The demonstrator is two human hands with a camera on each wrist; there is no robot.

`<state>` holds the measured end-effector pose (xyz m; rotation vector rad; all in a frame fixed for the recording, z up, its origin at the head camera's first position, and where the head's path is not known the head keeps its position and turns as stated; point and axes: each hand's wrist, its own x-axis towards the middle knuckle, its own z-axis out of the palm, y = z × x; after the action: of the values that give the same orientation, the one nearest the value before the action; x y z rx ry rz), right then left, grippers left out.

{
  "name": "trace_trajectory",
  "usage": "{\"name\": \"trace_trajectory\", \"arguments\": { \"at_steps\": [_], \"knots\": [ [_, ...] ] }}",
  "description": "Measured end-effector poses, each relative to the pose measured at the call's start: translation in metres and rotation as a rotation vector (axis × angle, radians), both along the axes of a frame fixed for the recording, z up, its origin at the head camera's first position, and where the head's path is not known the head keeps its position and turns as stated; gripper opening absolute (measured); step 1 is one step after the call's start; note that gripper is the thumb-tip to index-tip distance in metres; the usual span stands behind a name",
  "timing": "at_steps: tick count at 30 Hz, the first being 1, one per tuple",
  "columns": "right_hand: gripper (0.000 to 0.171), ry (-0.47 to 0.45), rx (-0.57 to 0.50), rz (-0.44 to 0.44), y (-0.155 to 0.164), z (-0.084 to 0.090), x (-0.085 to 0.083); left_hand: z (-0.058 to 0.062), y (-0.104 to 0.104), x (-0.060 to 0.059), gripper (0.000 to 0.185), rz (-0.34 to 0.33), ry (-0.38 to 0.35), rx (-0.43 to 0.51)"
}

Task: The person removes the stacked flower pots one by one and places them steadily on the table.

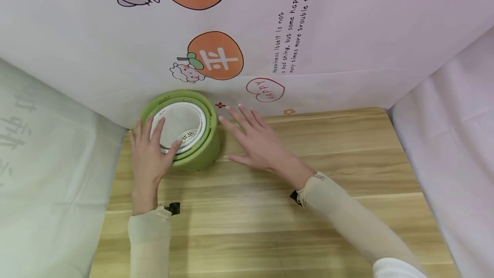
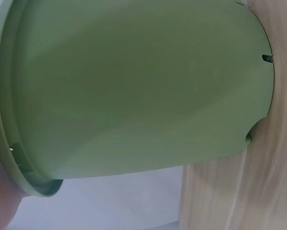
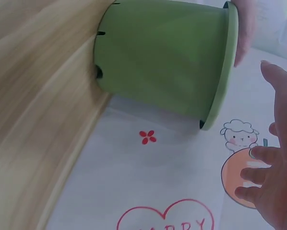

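Head view: saw a green pot [image 1: 206, 151] standing upright at the far left of a wooden table [image 1: 247, 218], near the printed back cloth [image 1: 328, 55]; could not tell about contact with the cloth. Made out dark notches [image 3: 101, 33] along the pot's base in the right wrist view. Found the left hand [image 1: 150, 153] at the near-left rim, fingers spread and mostly straight, standing in the way of part of the opening. Saw the right hand [image 1: 258, 145] spread wide just beside the pot's right side, with a gap in between. Noted pale sleeves [image 1: 347, 209] on both arms and a black strap [image 1: 173, 208] at the left wrist. Read HAPPY inside a red heart [image 1: 266, 90] low on the back cloth, beside a sheep [image 1: 187, 73] and an orange fruit print [image 1: 220, 55]. Saw a left cloth [image 1: 50, 149] and a right cloth [image 1: 455, 110] flanking the table. Looked into the pot: found a white liner [image 1: 181, 117] nested inside, with a patch of small holes [image 1: 189, 135] showing within.
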<state>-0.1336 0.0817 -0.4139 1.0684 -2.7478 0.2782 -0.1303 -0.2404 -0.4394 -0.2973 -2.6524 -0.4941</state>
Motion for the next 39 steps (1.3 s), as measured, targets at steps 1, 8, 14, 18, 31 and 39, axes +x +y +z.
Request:
{"name": "trace_trajectory", "arguments": {
  "at_steps": [1, 8, 14, 18, 31, 39],
  "knots": [
    [0.098, -0.003, -0.001, 0.001, -0.002, 0.001, -0.001, -0.001, 0.000, -0.001, 0.077, 0.006, -0.013, 0.007],
    [0.093, 0.001, -0.036, 0.023, -0.013, 0.004, -0.003, -0.004, -0.006, -0.006, 0.075, 0.022, -0.049, 0.128],
    [0.093, -0.008, -0.018, 0.041, -0.021, 0.005, -0.007, -0.004, -0.012, -0.006, 0.072, 0.036, -0.160, 0.172],
    [0.094, -0.019, 0.000, 0.055, -0.026, 0.005, -0.010, -0.003, -0.014, -0.007, 0.071, 0.042, -0.213, 0.189],
    [0.082, -0.067, 0.047, 0.114, -0.050, 0.003, -0.020, 0.007, -0.024, -0.022, 0.073, 0.068, -0.297, 0.229],
    [0.078, -0.066, 0.075, 0.107, -0.062, 0.000, -0.029, 0.006, -0.027, -0.024, 0.074, 0.066, -0.322, 0.171]
  ]
}}
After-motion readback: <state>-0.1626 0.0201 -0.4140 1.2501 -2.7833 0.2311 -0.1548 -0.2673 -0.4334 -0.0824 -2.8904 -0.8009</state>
